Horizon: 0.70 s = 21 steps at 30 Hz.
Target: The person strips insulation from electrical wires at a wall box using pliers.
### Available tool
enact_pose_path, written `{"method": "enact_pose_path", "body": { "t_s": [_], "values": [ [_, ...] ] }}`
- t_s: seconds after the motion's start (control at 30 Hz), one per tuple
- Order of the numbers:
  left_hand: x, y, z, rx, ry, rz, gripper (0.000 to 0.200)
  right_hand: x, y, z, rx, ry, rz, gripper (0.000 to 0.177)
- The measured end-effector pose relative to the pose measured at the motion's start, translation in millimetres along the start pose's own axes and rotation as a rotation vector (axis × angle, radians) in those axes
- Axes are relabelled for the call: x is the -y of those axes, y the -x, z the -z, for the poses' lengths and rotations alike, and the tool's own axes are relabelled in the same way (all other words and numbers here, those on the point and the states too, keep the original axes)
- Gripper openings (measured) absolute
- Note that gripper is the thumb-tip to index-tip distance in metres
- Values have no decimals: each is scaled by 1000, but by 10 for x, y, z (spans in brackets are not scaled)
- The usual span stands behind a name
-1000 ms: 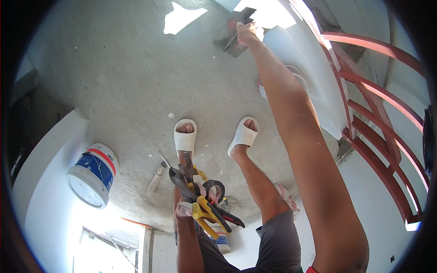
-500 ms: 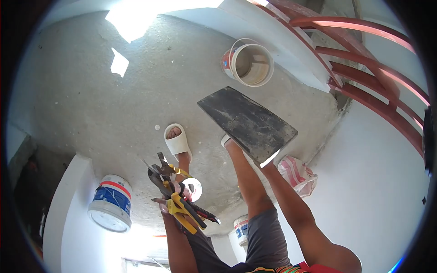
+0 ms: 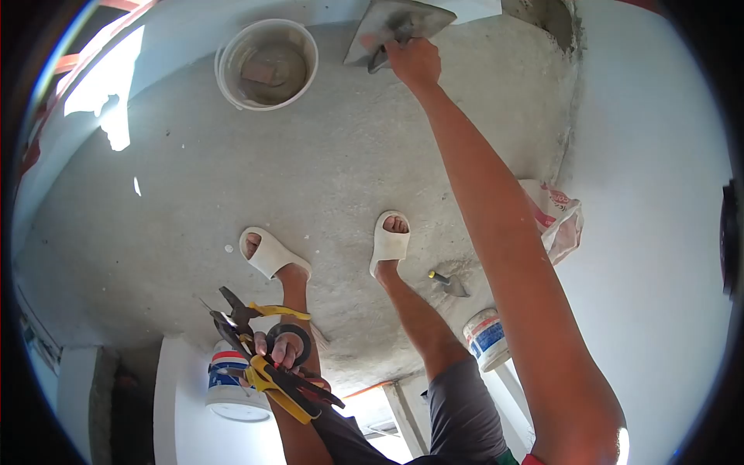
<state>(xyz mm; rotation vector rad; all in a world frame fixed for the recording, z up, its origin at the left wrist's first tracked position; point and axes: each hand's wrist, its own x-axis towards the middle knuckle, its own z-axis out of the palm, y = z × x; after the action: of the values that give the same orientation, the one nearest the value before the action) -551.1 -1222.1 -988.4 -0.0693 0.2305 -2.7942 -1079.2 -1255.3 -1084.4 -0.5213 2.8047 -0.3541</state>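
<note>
My right hand point(image 3: 416, 62) is closed round the handle of a plastering float point(image 3: 430, 17), a flat rectangular plate, at the top of the view. That arm is stretched forward, with the plate's handle side toward me. My left hand point(image 3: 284, 353), low and left of centre, is closed on a bundle of tools. In it are yellow-handled pliers point(image 3: 283, 394), another pair of pliers with a dark head point(image 3: 237, 308) and a roll of black tape point(image 3: 287, 328). Other tools in the bundle overlap and are partly hidden.
A white bucket point(image 3: 308, 74) holding a block stands left of the float. A small pointed trowel point(image 3: 451, 285) lies on the concrete floor point(image 3: 325, 170). Paint buckets point(image 3: 240, 407) point(image 3: 487, 341) stand lower left and right. A crumpled sack point(image 3: 564, 221) rests against the right wall.
My right arm has reached farther forward, and the float has turned from its dark flat face to its handle side. My left hand keeps the tools. The view has shifted, bringing the trowel into sight.
</note>
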Motion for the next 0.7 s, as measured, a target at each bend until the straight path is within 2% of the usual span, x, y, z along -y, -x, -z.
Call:
{"method": "enact_pose_path", "body": {
  "t_s": [0.03,0.07,0.13,0.2,0.27,0.3,0.33,0.4,0.43,0.47,0.5,0.53,0.57,0.6,0.63,0.67,0.7],
  "values": [
    [57,-15,7,18,12,23,65,50,-74,-40,-51,-57,-21,45],
    [65,4,-2,13,19,19,65,130,-68,88,74,-115,12,42],
    [103,0,19,-5,32,73,64,213,-24,265,100,-137,65,42],
    [107,-109,16,-3,17,159,62,17,151,72,5,-251,108,53],
    [197,-167,-57,-76,-3,187,62,-328,920,263,-132,-581,192,33],
    [173,-179,-110,-109,-15,193,62,-542,1333,273,-34,-724,179,22],
    [181,-160,-128,-154,-20,201,62,-865,1743,179,-47,-704,147,16],
    [171,-188,-124,-155,-20,251,63,-1678,2620,-141,10,-604,-113,17],
    [177,-199,-113,-158,-29,275,63,-2143,3098,-378,-45,-576,-337,19],
    [166,-211,-100,-158,-26,313,64,-2657,3540,-596,-15,-436,-576,17],
    [139,-219,-78,-168,-49,346,65,-3205,4005,-736,73,-386,-770,23],
    [92,-237,-64,-184,-71,379,66,-3736,4431,-929,235,-240,-1059,32],
    [79,-237,-68,-194,-96,408,66,-4270,4931,-1122,326,-124,-1200,44],
    [73,-234,-139,-269,-108,399,68,-4513,5163,-1061,479,27,-1289,51],
    [17,-224,-196,-326,-96,411,68,-4698,5365,-1090,486,97,-1340,55],
    [11,-280,-185,-310,-91,444,67,-4823,5390,-1090,397,-86,-1502,63],
    [125,-386,-269,-394,-148,372,59,-5207,5659,-1494,167,-352,-1560,71]
  ]
}}
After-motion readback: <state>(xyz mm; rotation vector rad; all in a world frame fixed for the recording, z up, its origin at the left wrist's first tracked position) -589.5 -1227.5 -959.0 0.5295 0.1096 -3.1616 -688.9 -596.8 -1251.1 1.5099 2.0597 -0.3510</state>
